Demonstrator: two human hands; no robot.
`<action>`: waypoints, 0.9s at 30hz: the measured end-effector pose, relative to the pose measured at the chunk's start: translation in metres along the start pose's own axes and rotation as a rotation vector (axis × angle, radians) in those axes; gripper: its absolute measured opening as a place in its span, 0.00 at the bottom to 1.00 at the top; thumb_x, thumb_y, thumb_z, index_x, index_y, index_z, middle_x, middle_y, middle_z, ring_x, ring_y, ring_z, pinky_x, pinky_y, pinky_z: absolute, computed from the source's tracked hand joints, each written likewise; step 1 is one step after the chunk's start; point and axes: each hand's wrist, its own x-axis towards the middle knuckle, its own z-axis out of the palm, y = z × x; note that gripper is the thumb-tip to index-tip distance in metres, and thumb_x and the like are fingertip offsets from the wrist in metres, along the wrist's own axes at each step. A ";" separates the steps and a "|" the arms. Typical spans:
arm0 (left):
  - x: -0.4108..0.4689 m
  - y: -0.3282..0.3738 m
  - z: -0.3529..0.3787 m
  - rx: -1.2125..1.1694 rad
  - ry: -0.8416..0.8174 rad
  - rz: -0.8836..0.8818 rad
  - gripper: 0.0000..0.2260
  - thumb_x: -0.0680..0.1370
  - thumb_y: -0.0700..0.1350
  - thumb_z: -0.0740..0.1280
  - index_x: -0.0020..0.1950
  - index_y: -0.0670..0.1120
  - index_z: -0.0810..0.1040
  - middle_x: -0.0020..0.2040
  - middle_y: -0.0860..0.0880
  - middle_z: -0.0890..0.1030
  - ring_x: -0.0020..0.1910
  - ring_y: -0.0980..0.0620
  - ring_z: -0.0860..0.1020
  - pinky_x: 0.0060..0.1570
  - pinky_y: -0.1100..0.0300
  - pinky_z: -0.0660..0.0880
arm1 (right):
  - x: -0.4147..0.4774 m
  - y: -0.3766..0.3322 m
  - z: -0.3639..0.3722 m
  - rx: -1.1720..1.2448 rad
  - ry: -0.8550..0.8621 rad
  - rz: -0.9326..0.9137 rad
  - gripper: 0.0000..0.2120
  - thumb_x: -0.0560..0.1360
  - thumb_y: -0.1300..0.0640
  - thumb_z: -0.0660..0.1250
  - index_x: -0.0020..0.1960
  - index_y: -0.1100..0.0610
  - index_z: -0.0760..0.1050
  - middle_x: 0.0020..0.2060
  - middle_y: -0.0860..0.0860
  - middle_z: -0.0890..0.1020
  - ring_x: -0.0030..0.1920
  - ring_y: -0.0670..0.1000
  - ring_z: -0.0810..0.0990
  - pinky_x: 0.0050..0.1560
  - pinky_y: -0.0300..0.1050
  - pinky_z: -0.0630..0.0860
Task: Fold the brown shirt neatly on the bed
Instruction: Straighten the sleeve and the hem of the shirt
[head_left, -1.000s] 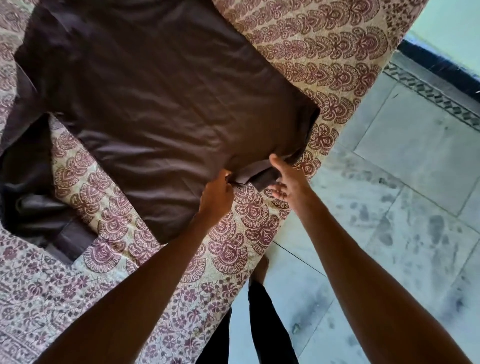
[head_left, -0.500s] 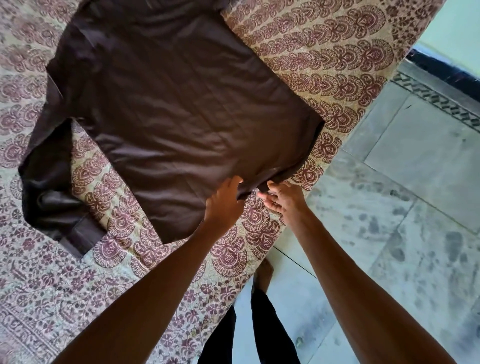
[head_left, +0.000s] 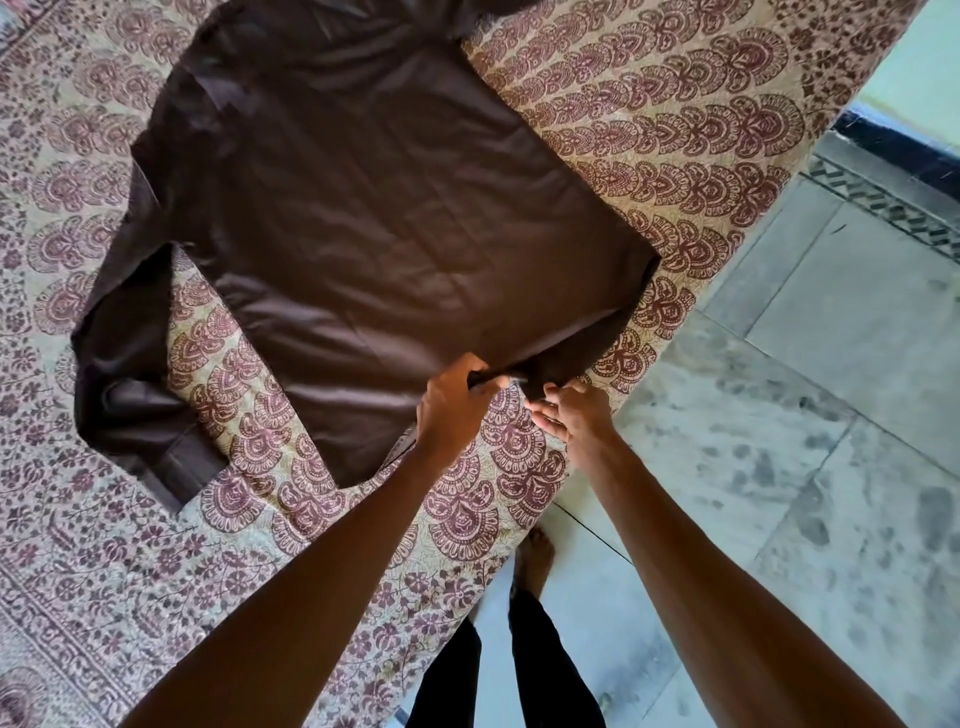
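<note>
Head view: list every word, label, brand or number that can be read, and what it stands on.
None: no text shows anywhere.
The brown shirt is plain cloth with no visible label; the bedsheet bears only floral patterns; the floor tiles carry only smudges.

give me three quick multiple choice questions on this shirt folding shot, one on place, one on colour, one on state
1. Where do the left hand and right hand hold the brown shirt?
A collar
B lower hem
C sleeve cuff

2. What colour is the print on the bedspread?
A blue
B maroon on beige
C green

3. How does the shirt's body lie?
A spread flat
B rolled up
C folded in half

Answers:
1 B, both hands meet at the hem nearest the person.
2 B, maroon motifs cover beige cloth.
3 A, the body lies open with no fold made yet.
</note>
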 end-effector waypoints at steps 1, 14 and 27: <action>-0.001 0.000 0.002 0.032 -0.026 0.016 0.10 0.72 0.55 0.71 0.48 0.52 0.75 0.38 0.55 0.81 0.40 0.51 0.81 0.38 0.56 0.76 | -0.001 0.000 0.000 0.005 0.000 0.008 0.08 0.80 0.68 0.59 0.57 0.64 0.74 0.53 0.60 0.83 0.37 0.51 0.84 0.44 0.47 0.83; -0.011 -0.010 0.028 -0.148 -0.159 -0.005 0.19 0.69 0.54 0.73 0.56 0.47 0.77 0.45 0.46 0.84 0.43 0.48 0.82 0.41 0.56 0.78 | 0.014 -0.015 -0.006 -0.180 0.255 -0.176 0.06 0.74 0.58 0.71 0.48 0.61 0.80 0.39 0.56 0.84 0.35 0.50 0.83 0.36 0.40 0.78; -0.006 -0.005 0.016 -0.262 -0.053 -0.025 0.08 0.76 0.45 0.69 0.52 0.43 0.79 0.43 0.48 0.82 0.40 0.53 0.79 0.42 0.61 0.75 | 0.035 0.018 -0.004 -0.518 0.274 -0.264 0.11 0.64 0.52 0.78 0.34 0.58 0.80 0.31 0.55 0.85 0.29 0.54 0.83 0.38 0.53 0.83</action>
